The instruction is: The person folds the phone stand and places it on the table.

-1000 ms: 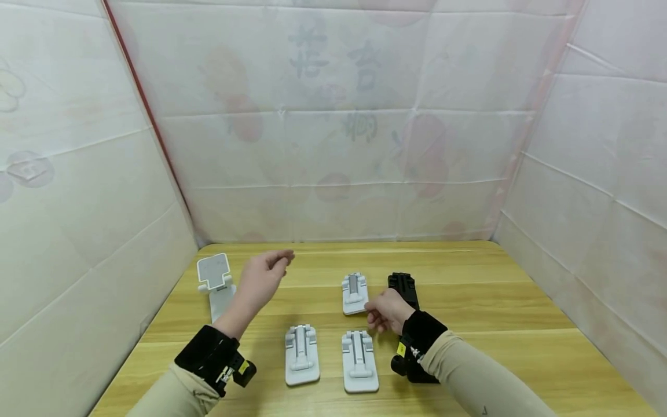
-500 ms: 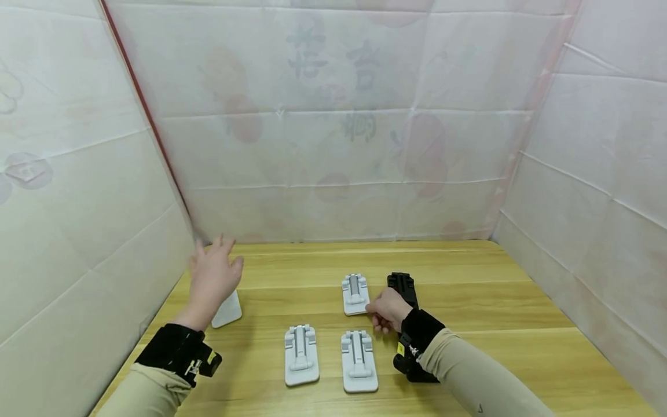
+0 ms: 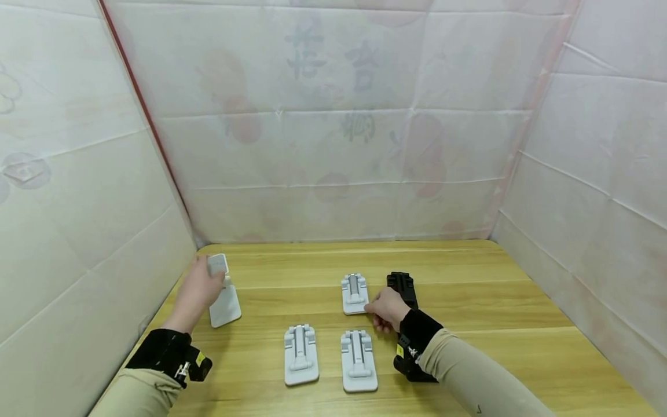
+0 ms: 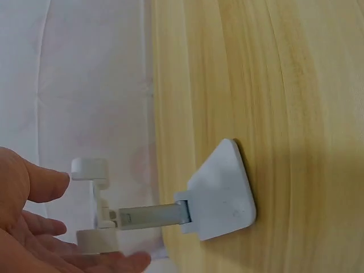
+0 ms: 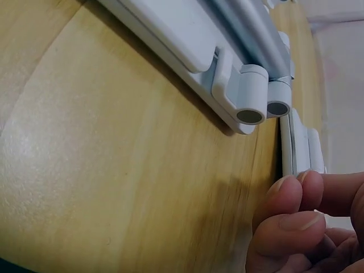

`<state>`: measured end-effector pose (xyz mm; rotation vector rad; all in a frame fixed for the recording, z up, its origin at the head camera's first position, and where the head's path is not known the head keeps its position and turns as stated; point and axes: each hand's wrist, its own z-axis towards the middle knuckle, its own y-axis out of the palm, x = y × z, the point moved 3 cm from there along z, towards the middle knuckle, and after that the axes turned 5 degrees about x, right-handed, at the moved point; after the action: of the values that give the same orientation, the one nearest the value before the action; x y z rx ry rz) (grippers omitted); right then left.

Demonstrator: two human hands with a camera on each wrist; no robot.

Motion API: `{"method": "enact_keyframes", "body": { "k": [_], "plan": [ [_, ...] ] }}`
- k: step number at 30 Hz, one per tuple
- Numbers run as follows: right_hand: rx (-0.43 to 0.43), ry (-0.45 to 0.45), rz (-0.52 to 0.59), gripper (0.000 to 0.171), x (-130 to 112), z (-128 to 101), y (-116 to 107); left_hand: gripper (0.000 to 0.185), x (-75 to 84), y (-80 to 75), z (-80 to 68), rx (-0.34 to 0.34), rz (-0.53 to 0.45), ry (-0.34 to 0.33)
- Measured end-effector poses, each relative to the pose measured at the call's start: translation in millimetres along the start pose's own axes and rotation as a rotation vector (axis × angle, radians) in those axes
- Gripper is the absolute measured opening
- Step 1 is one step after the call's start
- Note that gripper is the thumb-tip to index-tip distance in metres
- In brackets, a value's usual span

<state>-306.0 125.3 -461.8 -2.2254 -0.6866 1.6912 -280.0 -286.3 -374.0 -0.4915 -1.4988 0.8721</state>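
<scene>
Stands of moulded plastic lie about the wooden worktop (image 3: pixel 469 289). Only one is unfolded: the raised white stand (image 3: pixel 223 289) at the far left, with its flat rounded base on the wood and a slim hinged arm lifting a small plate. The left hand (image 3: pixel 197 292) cups that plate, fingers loosely spread about it rather than clamped. Three folded white stands (image 3: pixel 355 293) lie flat, smooth and matte, with barrel hinges; the right hand (image 3: pixel 387 308) has its curled fingertips (image 5: pixel 287 196) against the edge of the far one, though whether they pinch it I cannot tell. A black stand (image 3: pixel 403 286) lies folded just behind that hand. By my judgement, one is set up and four remain folded.
</scene>
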Motion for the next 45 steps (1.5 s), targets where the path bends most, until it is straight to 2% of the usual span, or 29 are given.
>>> {"method": "enact_keyframes", "body": {
  "k": [7,10,15,19,24,31,37,41,45],
  "plan": [
    [0.001,-0.042,-0.044,0.03,1,-4,2,0.074,-17.8,4.8,1.4,-0.008,-0.079,-0.089],
    [0.001,-0.051,-0.041,0.029,0,-5,1,0.074,-23.9,7.7,2.1,-0.011,-0.158,-0.123],
    [-0.001,-0.051,-0.022,0.028,3,-3,0,0.065,-28.8,12.6,1.1,0.024,-0.283,-0.165],
    [0.005,-0.039,-0.006,0.026,4,-1,1,0.054,-32.8,17.5,0.7,0.014,-0.364,-0.194],
    [0.009,-0.021,0.02,0.02,1,-1,-2,0.046,-30.6,22.3,0.1,-0.011,-0.491,-0.219],
    [-0.025,-0.057,0.081,0.02,-1,-7,-8,0.047,-29.1,23.9,-5.0,-0.007,-0.576,-0.276],
    [-0.029,-0.075,0.116,0.02,-4,-11,-13,0.053,-32.5,23.4,-5.6,-0.023,-0.738,-0.322],
    [-0.018,-0.067,0.116,0.023,-8,-15,-15,0.056,-33.4,23.9,-5.4,-0.048,-0.844,-0.323],
    [0.0,-0.066,0.118,0.024,-12,-17,-18,0.054,-30.6,28.2,-6.0,-0.059,-0.875,-0.295]
  ]
}}
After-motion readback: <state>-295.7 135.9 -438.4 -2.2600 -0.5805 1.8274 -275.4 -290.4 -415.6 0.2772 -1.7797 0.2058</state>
